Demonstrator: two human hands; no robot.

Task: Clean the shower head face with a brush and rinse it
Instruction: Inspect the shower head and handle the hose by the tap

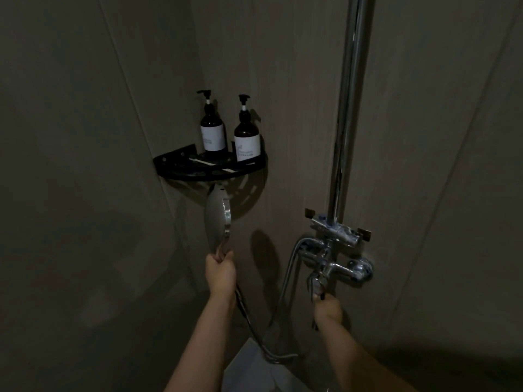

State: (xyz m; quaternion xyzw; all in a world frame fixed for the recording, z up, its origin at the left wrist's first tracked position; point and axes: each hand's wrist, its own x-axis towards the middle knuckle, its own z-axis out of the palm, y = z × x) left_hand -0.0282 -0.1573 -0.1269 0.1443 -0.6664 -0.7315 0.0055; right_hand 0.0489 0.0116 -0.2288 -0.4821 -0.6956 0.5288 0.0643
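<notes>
Brush unseen; shower head (216,215) face turned away, dim hands (220,268) gripping.

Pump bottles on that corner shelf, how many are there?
2. The left pump bottle stands nearer the corner on the black shelf; the right pump bottle stands beside it. None seem hidden.

Just above the left hand's fingers (223,257) the black corner shelf (209,168) with two dark pump bottles (246,137) blocks upward passage, while bare wall between both hands' fingers lies open, bounded rightward by the chrome riser pipe (346,123).
</notes>
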